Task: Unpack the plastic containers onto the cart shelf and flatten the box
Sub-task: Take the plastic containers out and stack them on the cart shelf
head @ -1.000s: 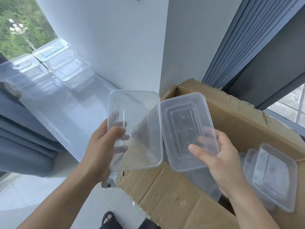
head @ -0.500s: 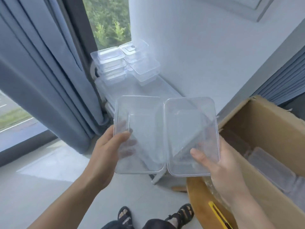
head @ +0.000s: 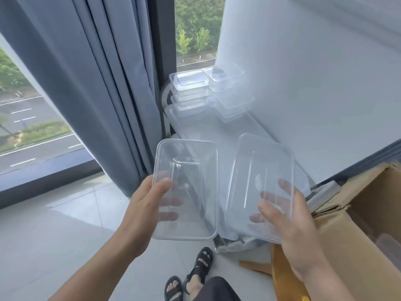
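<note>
Gripping clear containers (head: 186,190), left hand (head: 143,205), right hand (head: 288,231), white cart shelf (head: 217,131) beside curtain (head: 97,83), tiled floor (head: 65,224)

Looks like an upper-floor room in a flat to me: floor-to-ceiling window (head: 32,131) looking down on a road and trees, long blue-grey curtains (head: 97,83), pale tiled floor (head: 65,231), plain white wall (head: 314,83), someone in sandals (head: 200,266) next to a cardboard box (head: 347,240)
</note>
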`<move>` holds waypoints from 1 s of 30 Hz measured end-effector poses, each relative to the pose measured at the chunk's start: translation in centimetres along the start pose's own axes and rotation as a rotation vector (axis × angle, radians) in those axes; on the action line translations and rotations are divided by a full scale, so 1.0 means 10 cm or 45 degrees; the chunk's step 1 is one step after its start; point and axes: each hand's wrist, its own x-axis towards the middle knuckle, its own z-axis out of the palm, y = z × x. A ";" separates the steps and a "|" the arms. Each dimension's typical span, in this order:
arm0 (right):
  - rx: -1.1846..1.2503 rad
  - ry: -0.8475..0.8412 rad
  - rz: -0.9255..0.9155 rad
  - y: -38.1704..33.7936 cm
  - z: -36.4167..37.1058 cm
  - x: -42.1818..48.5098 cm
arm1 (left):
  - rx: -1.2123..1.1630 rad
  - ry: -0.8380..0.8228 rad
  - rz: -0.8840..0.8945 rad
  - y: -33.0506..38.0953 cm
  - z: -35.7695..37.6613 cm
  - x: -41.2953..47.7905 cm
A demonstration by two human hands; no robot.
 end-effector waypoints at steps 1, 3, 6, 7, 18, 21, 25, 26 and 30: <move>0.025 -0.002 0.003 0.00 0.03 0.08 | 0.005 0.007 0.002 0.02 0.00 0.07; 0.052 -0.007 0.004 0.00 0.08 0.26 | 0.028 0.023 0.015 0.10 0.00 0.25; 0.051 -0.017 -0.005 -0.03 0.14 0.58 | 0.063 0.045 0.036 0.27 0.07 0.55; 0.050 -0.018 0.003 -0.05 0.17 0.69 | 0.064 0.047 0.043 0.33 0.11 0.67; 0.105 0.057 0.011 -0.29 0.26 1.64 | 0.026 -0.011 0.036 0.78 0.43 1.67; 0.100 0.112 0.018 -0.35 0.35 1.85 | 0.037 -0.020 0.024 0.86 0.40 1.96; 0.084 0.198 0.020 -0.46 0.59 2.15 | 0.045 -0.081 -0.003 1.04 0.31 2.44; 0.078 0.224 0.023 -0.49 0.66 2.22 | 0.059 -0.105 -0.011 1.09 0.29 2.56; 0.083 0.339 0.016 -0.63 0.93 2.49 | 0.125 -0.198 -0.026 1.38 0.17 3.08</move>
